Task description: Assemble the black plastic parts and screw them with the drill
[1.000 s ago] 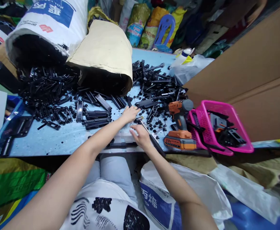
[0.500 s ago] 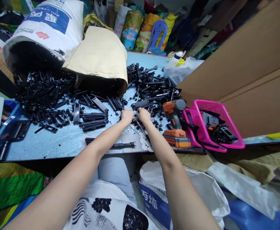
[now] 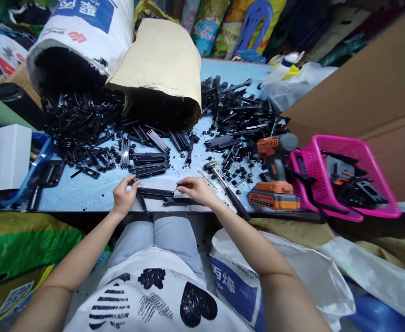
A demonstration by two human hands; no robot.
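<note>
A long black plastic bar [image 3: 156, 192] lies near the front edge of the light blue table [image 3: 85, 191]. My left hand [image 3: 123, 197] pinches its left end with thumb and fingers. At the bar's right end my right hand [image 3: 196, 189] pinches a small part I cannot make out. A second black bar lies just under it, partly hidden by my fingers. A small hammer [image 3: 225, 186] rests right of my right hand.
Piles of black plastic parts [image 3: 81, 124] spill from two tipped sacks [image 3: 161, 69] at the back. An orange cordless drill [image 3: 275, 173] stands at the right beside a pink basket [image 3: 344, 177]. A cardboard wall [image 3: 368, 87] rises at the right. A white box [image 3: 7, 157] sits left.
Both hands have drawn back from the heap of parts at mid-table to the front edge, where they now hold the ends of a black bar.
</note>
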